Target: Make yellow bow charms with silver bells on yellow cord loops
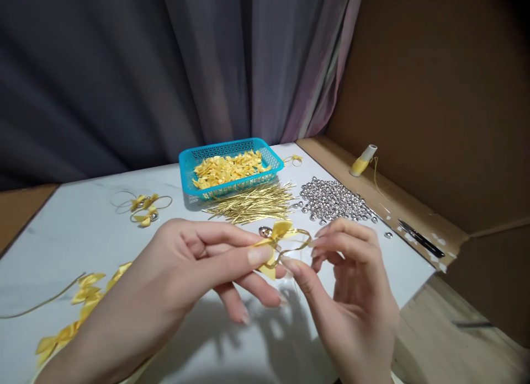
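Between the thumb and fingers of my left hand (199,268) is a yellow ribbon bow (280,229), held above the table. A shiny silver bell (265,231) sits at the bow's upper left. From the bow a gold cord loop (304,233) reaches to the right. My right hand (351,279) grips this loop, its thumb at the lower strand and its fingertips at the far end. The bow's left part is covered by my left thumb.
A blue plastic basket (185,174) holds many yellow bows. In front lie gold cords (252,203), with silver bells (331,199) heaped to the right. Bows with loops (144,207) and ribbon bows (89,289) lie left. A thread spool (363,160) and black tweezers-like tool (420,238) are right.
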Motion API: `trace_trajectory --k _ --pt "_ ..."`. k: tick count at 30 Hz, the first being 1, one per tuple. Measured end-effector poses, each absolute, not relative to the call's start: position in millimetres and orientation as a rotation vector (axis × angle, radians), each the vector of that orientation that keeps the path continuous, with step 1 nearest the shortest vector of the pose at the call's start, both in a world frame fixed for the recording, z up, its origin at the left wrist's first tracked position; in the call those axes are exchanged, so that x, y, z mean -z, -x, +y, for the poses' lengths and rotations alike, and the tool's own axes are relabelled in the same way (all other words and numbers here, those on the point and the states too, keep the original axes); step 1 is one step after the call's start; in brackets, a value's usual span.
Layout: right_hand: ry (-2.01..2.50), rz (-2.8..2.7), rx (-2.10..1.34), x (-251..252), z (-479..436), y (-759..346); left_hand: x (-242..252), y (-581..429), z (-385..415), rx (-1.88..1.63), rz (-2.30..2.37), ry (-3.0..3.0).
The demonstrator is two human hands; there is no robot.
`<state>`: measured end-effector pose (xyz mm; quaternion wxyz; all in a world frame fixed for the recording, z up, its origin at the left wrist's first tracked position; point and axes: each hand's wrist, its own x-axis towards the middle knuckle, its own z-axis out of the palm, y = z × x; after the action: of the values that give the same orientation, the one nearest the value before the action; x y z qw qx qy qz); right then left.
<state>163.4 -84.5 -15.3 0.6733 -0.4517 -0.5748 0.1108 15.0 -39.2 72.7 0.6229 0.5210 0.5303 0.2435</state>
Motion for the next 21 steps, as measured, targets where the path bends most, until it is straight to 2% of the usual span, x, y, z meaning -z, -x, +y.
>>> trace_trajectory --k 3,7,12,21 --pt "1.096 -1.463 -0.154 13.7 -86.2 -168.6 -76.1 -14.6 -42.9 -0.563 1.244 -1.203" --pt "1.040 -1.639 -0.311 9.1 -92.0 -168.8 -80.0 -15.8 -45.5 -0.566 1.210 -1.197" --pt "1.061 -1.668 -0.489 7.7 -98.2 -163.5 -85.6 -18.9 -46.6 -0.536 1.168 -1.124" --pt "1.104 -1.562 -0.451 22.5 -99.2 -149.8 -82.6 -19.3 -44.7 -0.497 1.100 -1.067"
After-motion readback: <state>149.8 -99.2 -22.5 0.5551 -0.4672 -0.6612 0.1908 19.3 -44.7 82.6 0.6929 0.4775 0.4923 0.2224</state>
